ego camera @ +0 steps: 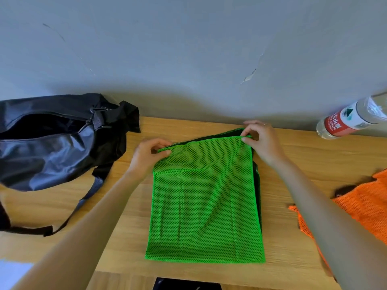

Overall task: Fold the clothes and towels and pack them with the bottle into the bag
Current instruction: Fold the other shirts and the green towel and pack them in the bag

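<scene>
A green mesh towel [206, 201] lies folded over on the wooden table [134, 237], with a dark layer showing along its far and right edges. My left hand [149, 152] pinches its far left corner. My right hand [260, 139] pinches its far right corner. A black bag [52, 143] sits at the left with its zip mouth open. A clear plastic bottle [351, 120] with a red and white label lies on its side at the far right. An orange mesh garment [360, 208] lies loose at the right edge.
A grey wall [188, 49] rises right behind the table. The bag's strap [69, 214] trails across the table's left front. A dark object [186, 284] shows below the near table edge.
</scene>
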The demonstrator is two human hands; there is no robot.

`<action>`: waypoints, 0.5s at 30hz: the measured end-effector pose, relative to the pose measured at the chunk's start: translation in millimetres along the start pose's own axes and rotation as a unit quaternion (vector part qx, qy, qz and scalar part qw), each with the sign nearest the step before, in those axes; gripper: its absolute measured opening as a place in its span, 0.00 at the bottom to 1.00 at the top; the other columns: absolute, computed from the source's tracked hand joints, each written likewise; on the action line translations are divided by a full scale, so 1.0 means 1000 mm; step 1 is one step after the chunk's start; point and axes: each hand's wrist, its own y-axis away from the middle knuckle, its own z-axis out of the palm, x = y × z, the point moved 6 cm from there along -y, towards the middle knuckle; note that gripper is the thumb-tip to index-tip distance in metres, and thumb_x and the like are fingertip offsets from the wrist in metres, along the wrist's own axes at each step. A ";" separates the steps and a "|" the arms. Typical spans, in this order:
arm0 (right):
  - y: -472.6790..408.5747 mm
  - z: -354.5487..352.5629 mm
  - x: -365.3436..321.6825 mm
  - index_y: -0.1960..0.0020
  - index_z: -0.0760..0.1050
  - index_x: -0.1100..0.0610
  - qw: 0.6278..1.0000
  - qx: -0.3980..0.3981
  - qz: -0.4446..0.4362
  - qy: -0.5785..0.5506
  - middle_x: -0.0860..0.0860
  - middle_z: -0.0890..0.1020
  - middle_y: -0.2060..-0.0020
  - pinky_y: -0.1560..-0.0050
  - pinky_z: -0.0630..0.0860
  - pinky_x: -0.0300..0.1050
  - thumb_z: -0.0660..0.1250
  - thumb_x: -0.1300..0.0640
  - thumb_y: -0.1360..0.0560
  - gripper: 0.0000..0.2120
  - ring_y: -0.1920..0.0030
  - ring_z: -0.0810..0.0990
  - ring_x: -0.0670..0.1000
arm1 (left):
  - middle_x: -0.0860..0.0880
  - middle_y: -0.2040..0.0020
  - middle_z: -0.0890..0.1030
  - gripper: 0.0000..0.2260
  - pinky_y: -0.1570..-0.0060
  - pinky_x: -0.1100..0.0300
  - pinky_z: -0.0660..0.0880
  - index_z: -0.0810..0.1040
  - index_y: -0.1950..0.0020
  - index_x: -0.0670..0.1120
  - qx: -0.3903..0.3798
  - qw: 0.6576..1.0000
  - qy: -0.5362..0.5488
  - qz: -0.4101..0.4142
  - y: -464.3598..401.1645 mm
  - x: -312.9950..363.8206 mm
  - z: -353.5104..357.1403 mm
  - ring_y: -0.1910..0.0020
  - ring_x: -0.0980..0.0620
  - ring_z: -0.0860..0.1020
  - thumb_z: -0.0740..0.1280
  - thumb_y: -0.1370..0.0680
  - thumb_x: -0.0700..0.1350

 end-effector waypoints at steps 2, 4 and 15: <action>-0.004 0.001 0.001 0.59 0.77 0.56 1.000 0.006 0.005 -0.006 0.53 0.78 0.45 0.43 0.63 0.41 0.71 0.66 0.30 0.06 0.42 0.74 0.53 | 0.51 0.52 0.80 0.12 0.52 0.62 0.71 0.78 0.55 0.59 -0.002 1.000 0.000 -0.002 -0.001 -0.002 0.000 0.52 0.52 0.74 0.72 0.28 0.41; -0.005 0.001 -0.001 0.60 0.78 0.58 1.000 0.016 -0.001 0.002 0.53 0.78 0.47 0.45 0.64 0.40 0.71 0.66 0.30 0.05 0.44 0.74 0.51 | 0.51 0.51 0.81 0.10 0.49 0.57 0.73 0.80 0.54 0.57 0.000 1.000 0.009 -0.002 -0.001 -0.003 0.000 0.51 0.50 0.75 0.72 0.28 0.41; -0.006 0.007 -0.002 0.60 0.77 0.54 0.998 0.055 -0.008 0.000 0.47 0.80 0.61 0.48 0.73 0.54 0.73 0.64 0.30 0.07 0.54 0.78 0.53 | 0.55 0.57 0.79 0.09 0.48 0.53 0.73 0.81 0.57 0.54 0.024 0.997 0.066 -0.027 0.000 -0.004 0.001 0.53 0.52 0.75 0.72 0.28 0.39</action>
